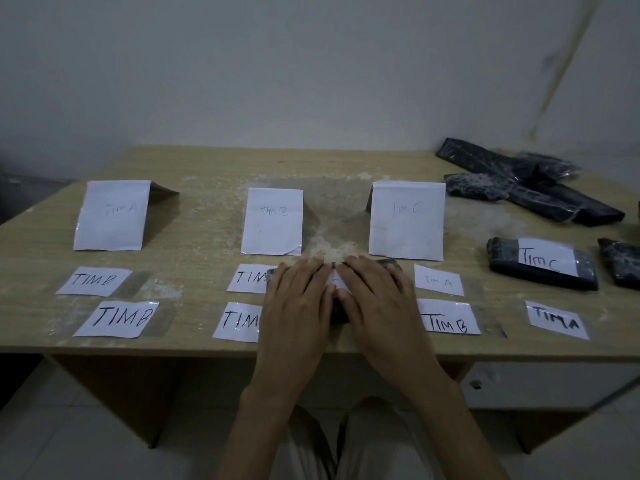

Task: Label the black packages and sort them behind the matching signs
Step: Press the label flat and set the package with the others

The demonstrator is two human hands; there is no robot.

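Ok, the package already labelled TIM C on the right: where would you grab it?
Probably from above at its bare left end, fingers across the short width of the TIM C package. It lies flat, and another package crowds its right end.

Sign A, sign B, sign C L to R; labels in rows before them; left hand, right hand atop pkg front-centre; pkg pile back-R.

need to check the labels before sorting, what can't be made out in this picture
- Label being pressed: head view, left hand and right hand cover its writing.
- Upper TIM label and lower TIM label: left hand hides the last letter.
- Black package at far right: cut off by the frame edge.
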